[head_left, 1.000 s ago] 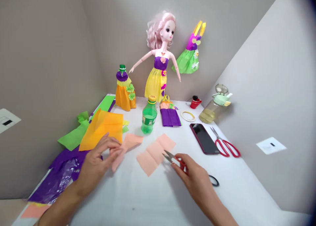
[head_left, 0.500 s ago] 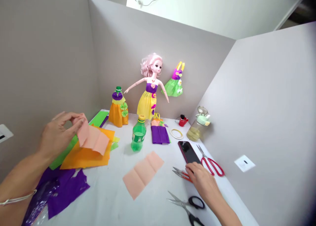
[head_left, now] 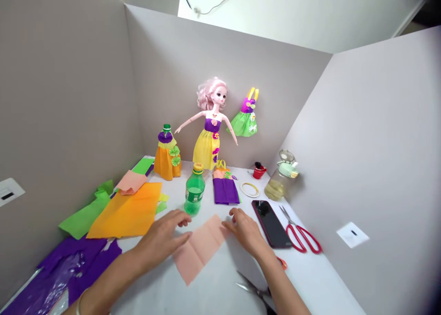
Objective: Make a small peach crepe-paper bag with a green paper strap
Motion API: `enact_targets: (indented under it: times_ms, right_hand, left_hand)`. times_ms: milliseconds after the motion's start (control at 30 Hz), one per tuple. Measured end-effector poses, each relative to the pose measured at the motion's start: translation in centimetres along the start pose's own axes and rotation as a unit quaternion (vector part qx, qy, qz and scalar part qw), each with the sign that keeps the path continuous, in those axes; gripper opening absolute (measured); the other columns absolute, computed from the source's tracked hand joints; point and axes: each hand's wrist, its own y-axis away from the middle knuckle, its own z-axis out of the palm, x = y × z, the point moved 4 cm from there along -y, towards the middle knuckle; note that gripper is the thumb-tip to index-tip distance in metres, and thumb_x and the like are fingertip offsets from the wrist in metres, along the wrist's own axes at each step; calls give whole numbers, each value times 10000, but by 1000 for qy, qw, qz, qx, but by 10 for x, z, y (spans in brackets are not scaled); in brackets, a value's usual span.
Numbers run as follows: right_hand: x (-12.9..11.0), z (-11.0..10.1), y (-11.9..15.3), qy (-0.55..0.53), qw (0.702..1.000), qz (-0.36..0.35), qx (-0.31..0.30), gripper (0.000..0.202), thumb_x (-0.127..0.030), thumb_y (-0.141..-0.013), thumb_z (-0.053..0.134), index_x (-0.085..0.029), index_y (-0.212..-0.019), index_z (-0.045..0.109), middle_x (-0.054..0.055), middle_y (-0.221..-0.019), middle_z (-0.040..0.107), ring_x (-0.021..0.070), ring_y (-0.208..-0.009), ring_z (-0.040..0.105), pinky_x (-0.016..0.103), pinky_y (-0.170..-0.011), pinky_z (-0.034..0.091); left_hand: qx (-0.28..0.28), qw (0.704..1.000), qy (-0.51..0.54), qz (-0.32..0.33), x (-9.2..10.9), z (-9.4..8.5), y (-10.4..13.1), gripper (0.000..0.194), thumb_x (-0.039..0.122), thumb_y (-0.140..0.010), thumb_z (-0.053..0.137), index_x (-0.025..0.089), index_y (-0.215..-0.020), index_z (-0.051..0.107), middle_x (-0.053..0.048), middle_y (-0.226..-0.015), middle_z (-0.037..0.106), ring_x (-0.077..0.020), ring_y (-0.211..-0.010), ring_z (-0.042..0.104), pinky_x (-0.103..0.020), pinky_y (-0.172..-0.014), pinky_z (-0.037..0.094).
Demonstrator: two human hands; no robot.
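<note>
A creased peach-coloured rectangle (head_left: 200, 248), of paper or thin cloth, lies flat on the white table in front of me. My left hand (head_left: 163, 234) is at its left edge, thumb reaching over it and fingers apart. At the upper right end, my right hand (head_left: 244, 230) has its thumb by the edge, fingers curved and parted from it. Neither hand has anything in its grasp. Just beyond stands a green plastic bottle (head_left: 195, 191) with a yellow cap. A smaller peach piece (head_left: 132, 182) rests on an orange sheet (head_left: 127, 209) to the left.
Black-handled scissors (head_left: 255, 291) lie partly under my right forearm. A phone (head_left: 272, 223) and red-handled scissors (head_left: 303, 237) are at the right. Purple material (head_left: 79, 269) fills the near left. Behind are a dressed doll (head_left: 210, 131), a dressed bottle (head_left: 167, 154) and a glass jug (head_left: 275, 186).
My left hand has let go of the peach piece on the orange sheet and moved right to the flat rectangle. My right hand has come left from the small red-handled snips.
</note>
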Motion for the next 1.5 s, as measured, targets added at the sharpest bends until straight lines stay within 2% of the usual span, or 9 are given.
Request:
enact_targets:
  times_ms: [167,433,567,700,800,900,1067,1200,1500]
  right_hand:
    - [-7,15,3,-20,1000,2,-16,43,-187,-812,584,-189,-851,601,8,-828,632,158,-765,591,238,-620,327]
    - [-5,13,5,-57,998,-5,5,127,-139,-806,540,-177,-910,601,48,-916,611,185,-884,551,261,-701,335]
    - [-2,19,3,-92,996,0,-23,79,-132,-771,541,-195,-773,589,16,-803,621,164,-783,561,245,-652,332]
    - [-4,22,3,-115,993,6,-25,95,-161,-822,475,-210,-802,555,-5,-754,623,153,-715,554,245,-617,318]
    - [-7,23,6,-109,994,19,-19,72,-212,-830,506,-206,-885,551,5,-766,618,163,-701,541,258,-612,293]
    - [-12,26,8,-103,994,12,-25,67,-192,-784,563,-199,-851,568,15,-791,614,165,-727,539,261,-623,278]
    - [-12,29,5,-110,993,2,-30,105,-122,-794,509,-200,-745,560,9,-795,616,148,-737,540,254,-626,271]
    - [-9,29,5,-117,993,21,-26,46,-187,-817,534,-208,-847,563,-6,-735,606,147,-667,513,259,-609,256]
    - [-13,34,6,-192,981,0,-12,88,-129,-727,542,-203,-682,558,-12,-696,586,139,-655,495,261,-605,263]
  left_hand:
    - [-121,989,-51,-71,-13,38,5,228,251,-775,575,207,-999,591,-49,-973,602,-230,-906,610,-340,-781,475]
    - [-136,985,28,-99,-23,50,9,88,189,-683,499,202,-717,419,11,-810,466,-189,-808,474,-286,-709,364]
    - [-163,971,128,-121,-31,48,9,91,223,-742,478,203,-743,389,36,-731,434,-142,-694,449,-241,-608,337]
    - [-180,951,212,-138,-40,40,10,209,372,-820,529,188,-890,458,18,-802,518,-135,-686,490,-223,-586,356]
    - [-201,930,270,-148,-46,40,12,478,448,-829,591,191,-1208,455,-5,-864,583,-155,-715,536,-231,-606,378]
    - [-261,892,338,-150,-46,43,17,754,447,-827,639,214,-1453,290,-1,-840,609,-161,-718,546,-230,-614,373]
    - [-343,906,237,-75,-37,23,22,595,320,-756,690,272,-1333,553,-26,-1096,656,-213,-928,576,-262,-771,435]
    - [-409,897,165,-43,-28,6,27,753,144,-643,673,352,-1353,532,18,-1319,599,-247,-1096,552,-285,-915,418]
    - [-280,937,195,-78,-29,16,15,331,140,-743,535,213,-988,746,-22,-982,717,-196,-888,633,-255,-790,456]
